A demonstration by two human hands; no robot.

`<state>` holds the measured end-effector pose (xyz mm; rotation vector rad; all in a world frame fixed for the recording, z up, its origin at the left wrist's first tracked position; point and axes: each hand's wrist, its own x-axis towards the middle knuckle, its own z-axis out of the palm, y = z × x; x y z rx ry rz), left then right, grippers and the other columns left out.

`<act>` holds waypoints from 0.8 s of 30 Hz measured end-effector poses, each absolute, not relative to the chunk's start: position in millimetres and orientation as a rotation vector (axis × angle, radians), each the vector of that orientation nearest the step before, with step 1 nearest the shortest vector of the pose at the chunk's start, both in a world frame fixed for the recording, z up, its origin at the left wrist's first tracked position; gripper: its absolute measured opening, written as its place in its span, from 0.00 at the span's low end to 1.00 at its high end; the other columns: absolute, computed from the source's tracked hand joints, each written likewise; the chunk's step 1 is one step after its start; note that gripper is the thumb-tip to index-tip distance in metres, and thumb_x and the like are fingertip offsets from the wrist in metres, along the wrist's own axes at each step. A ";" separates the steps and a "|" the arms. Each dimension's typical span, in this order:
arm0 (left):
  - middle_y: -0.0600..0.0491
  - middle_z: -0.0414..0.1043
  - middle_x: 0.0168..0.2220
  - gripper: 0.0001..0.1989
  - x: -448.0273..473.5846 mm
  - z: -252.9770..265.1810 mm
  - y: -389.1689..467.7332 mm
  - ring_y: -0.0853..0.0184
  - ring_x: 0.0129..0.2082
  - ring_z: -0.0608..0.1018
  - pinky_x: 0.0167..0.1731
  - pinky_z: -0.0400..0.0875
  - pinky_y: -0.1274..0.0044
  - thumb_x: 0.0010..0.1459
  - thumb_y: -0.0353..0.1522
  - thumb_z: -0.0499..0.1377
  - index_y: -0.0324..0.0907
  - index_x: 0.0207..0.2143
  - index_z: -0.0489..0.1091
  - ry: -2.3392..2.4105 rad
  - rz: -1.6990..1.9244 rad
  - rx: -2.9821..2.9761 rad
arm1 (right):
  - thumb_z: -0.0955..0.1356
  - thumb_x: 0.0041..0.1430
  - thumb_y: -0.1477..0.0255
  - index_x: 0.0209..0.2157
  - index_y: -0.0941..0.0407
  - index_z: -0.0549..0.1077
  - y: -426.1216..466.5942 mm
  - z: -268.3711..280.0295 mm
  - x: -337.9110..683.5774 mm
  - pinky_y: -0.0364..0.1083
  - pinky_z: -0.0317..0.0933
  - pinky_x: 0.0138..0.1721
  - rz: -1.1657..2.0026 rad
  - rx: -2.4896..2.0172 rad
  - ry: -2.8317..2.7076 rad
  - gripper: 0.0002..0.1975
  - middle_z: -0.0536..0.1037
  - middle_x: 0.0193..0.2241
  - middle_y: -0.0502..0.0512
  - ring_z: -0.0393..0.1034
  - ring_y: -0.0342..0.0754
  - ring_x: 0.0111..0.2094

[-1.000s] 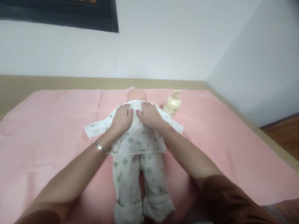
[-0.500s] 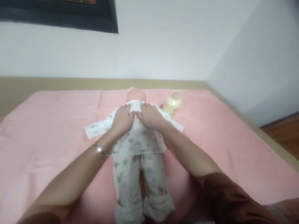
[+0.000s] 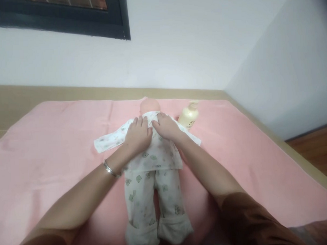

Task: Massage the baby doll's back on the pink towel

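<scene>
A baby doll [image 3: 150, 105] lies on a pink mat [image 3: 57, 151], its head toward the wall. It wears a white printed top [image 3: 162, 156] and matching trousers [image 3: 140, 194] with turned-up cuffs. My left hand [image 3: 140, 133] rests flat on the left side of the doll's upper body, fingers stretched toward its head. On the right side, my right hand [image 3: 167, 126] lies on the top near the shoulder, its thumb pointing at my left hand. Both hands are open and hold nothing. The doll's face is not visible.
A pale yellow pump bottle [image 3: 188, 116] stands on the mat just right of the doll's shoulder. A wooden ledge [image 3: 71, 91] runs behind and along the right of the mat. White walls rise beyond, with a dark window frame [image 3: 95, 23] at upper left.
My left hand has shifted slightly down the doll's upper body, its fingers now flatter. My right hand stays near the shoulder. The whole view has dropped a little in the picture.
</scene>
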<state>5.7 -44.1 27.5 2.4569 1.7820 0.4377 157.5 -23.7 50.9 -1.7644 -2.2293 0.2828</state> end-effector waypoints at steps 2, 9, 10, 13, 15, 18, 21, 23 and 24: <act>0.33 0.52 0.71 0.30 7.1 28.9 -45.8 0.48 0.73 0.54 0.69 0.54 0.55 0.69 0.35 0.41 0.27 0.68 0.53 1.744 0.423 2.449 | 0.55 0.72 0.66 0.58 0.71 0.66 -22.1 47.2 156.9 0.55 0.56 0.62 0.236 -1.768 -2.232 0.26 0.69 0.61 0.75 0.64 0.61 0.62; 0.36 0.57 0.69 0.30 -2.6 31.1 -23.6 0.51 0.70 0.60 0.70 0.53 0.60 0.68 0.36 0.40 0.27 0.67 0.56 1.692 0.495 2.313 | 0.56 0.70 0.71 0.58 0.70 0.67 -41.2 53.8 147.8 0.56 0.58 0.61 0.123 -1.739 -2.353 0.23 0.71 0.59 0.75 0.66 0.61 0.59; 0.35 0.61 0.67 0.30 -4.2 30.9 -21.0 0.51 0.68 0.64 0.68 0.56 0.60 0.68 0.36 0.40 0.27 0.65 0.59 1.675 0.525 2.319 | 0.56 0.70 0.72 0.58 0.71 0.66 -44.9 55.5 145.9 0.55 0.57 0.61 0.106 -1.719 -2.373 0.23 0.71 0.59 0.76 0.66 0.61 0.60; 0.37 0.73 0.56 0.26 -6.2 30.4 -17.8 0.52 0.57 0.73 0.61 0.66 0.60 0.67 0.36 0.41 0.32 0.57 0.67 1.654 0.617 2.332 | 0.57 0.68 0.75 0.58 0.73 0.66 -52.0 59.5 141.9 0.54 0.54 0.64 0.072 -1.674 -2.406 0.23 0.70 0.60 0.77 0.64 0.62 0.62; 0.37 0.73 0.55 0.25 -5.1 29.9 -19.0 0.52 0.57 0.73 0.60 0.67 0.60 0.67 0.36 0.41 0.32 0.57 0.67 1.685 0.635 2.338 | 0.56 0.68 0.75 0.58 0.73 0.66 -51.4 60.7 142.3 0.53 0.55 0.64 0.133 -1.668 -2.400 0.23 0.69 0.61 0.77 0.64 0.62 0.62; 0.35 0.66 0.63 0.28 -0.6 28.1 -24.6 0.51 0.64 0.68 0.65 0.61 0.59 0.68 0.36 0.41 0.28 0.63 0.62 1.768 0.577 2.361 | 0.55 0.69 0.74 0.60 0.72 0.65 -43.3 59.8 147.3 0.53 0.57 0.63 0.265 -1.673 -2.355 0.24 0.68 0.62 0.75 0.63 0.60 0.63; 0.33 0.61 0.66 0.29 5.2 26.0 -34.1 0.48 0.68 0.63 0.67 0.57 0.57 0.69 0.36 0.42 0.27 0.66 0.58 1.827 0.515 2.406 | 0.55 0.71 0.68 0.61 0.72 0.63 -33.0 56.6 153.5 0.54 0.56 0.63 0.318 -1.706 -2.288 0.26 0.66 0.64 0.76 0.62 0.61 0.64; 0.33 0.60 0.67 0.29 8.6 26.1 -41.2 0.48 0.69 0.61 0.67 0.58 0.56 0.69 0.35 0.42 0.28 0.66 0.57 1.836 0.516 2.436 | 0.55 0.71 0.65 0.62 0.72 0.62 -28.4 55.0 156.5 0.55 0.55 0.64 0.359 -1.742 -2.250 0.28 0.65 0.64 0.76 0.60 0.62 0.65; 0.34 0.59 0.68 0.29 9.8 27.1 -44.2 0.47 0.70 0.61 0.67 0.58 0.55 0.69 0.35 0.42 0.28 0.67 0.57 1.835 0.522 2.445 | 0.55 0.71 0.64 0.62 0.71 0.62 -27.0 54.5 157.4 0.55 0.54 0.64 0.380 -1.757 -2.236 0.29 0.64 0.65 0.75 0.60 0.62 0.65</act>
